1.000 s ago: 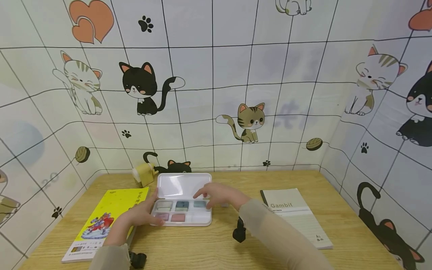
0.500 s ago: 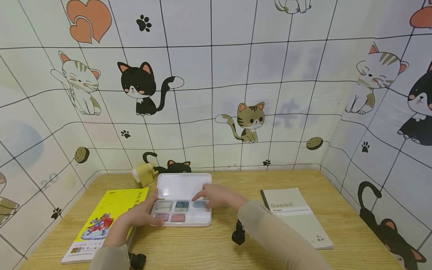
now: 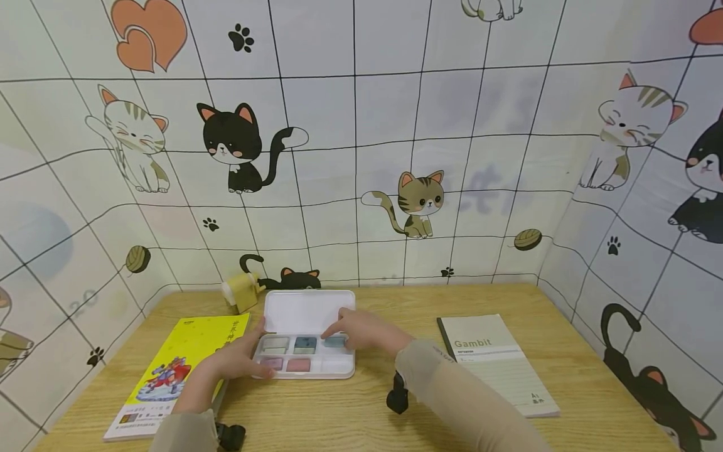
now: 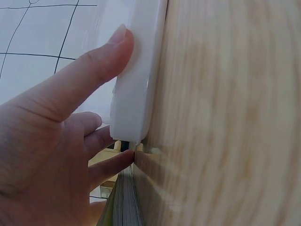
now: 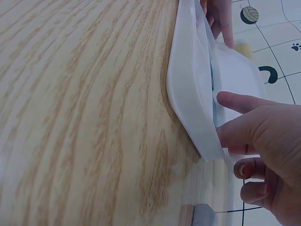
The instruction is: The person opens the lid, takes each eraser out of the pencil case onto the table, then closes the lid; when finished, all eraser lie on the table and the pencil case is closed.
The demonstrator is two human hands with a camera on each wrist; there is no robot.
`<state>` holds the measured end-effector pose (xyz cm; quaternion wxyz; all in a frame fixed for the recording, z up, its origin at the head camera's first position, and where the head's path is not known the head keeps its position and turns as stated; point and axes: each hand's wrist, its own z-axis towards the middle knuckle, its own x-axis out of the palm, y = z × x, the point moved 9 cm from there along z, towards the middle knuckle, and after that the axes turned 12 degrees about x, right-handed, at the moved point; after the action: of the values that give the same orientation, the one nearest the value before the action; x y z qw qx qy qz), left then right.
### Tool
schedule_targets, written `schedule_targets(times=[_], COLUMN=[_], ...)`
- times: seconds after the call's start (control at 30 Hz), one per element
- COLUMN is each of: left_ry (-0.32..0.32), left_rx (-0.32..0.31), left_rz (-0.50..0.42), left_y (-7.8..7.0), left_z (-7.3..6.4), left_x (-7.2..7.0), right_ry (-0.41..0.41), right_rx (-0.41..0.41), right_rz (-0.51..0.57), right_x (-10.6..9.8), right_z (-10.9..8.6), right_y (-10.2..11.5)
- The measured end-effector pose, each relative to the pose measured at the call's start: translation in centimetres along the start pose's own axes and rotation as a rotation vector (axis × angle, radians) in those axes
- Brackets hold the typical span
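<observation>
A white compartment case (image 3: pixel 333 375) lies on the table with its lid (image 3: pixel 307 311) raised at the back. Blue (image 3: pixel 305 344), pink (image 3: pixel 299 365) and pale blocks fill several compartments. My left hand (image 3: pixel 240 355) holds the case's left end, thumb (image 4: pixel 108 54) against its front rim and fingers behind. Over the back right compartment is my right hand (image 3: pixel 369 331), its index finger and thumb at opposite ends of a blue-grey block (image 3: pixel 334 341). In the right wrist view the index finger (image 5: pixel 240 101) reaches over the rim, while other fingers curl outside.
A yellow book (image 3: pixel 181 364) lies left of the case, and a Gambit notebook (image 3: pixel 497 364) lies to the right. Behind the book stands a small yellow object (image 3: pixel 243 292) with a white end. A small grey piece (image 5: pixel 204 215) sits on the table near my right hand.
My right index finger has moved slightly down onto the blue-grey block, and the right forearm has shifted a little left. The left hand and the case hold their place.
</observation>
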<state>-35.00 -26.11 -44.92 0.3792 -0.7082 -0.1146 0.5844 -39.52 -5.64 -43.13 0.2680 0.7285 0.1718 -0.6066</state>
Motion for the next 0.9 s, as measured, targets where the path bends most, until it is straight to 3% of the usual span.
schedule_targets(times=[0.33, 0.9], left_ry=[-0.005, -0.003], left_rx=[0.008, -0.003], left_rz=[0.002, 0.011], left_y=[-0.02, -0.04], left_z=[-0.01, -0.07], left_x=[-0.05, -0.06], right_ry=[-0.025, -0.038], right_rx=[0.019, 0.034], right_rz=[-0.068, -0.094], right_x=[0.36, 0.19], right_z=[0.23, 0.02], right_y=[0.11, 0.43])
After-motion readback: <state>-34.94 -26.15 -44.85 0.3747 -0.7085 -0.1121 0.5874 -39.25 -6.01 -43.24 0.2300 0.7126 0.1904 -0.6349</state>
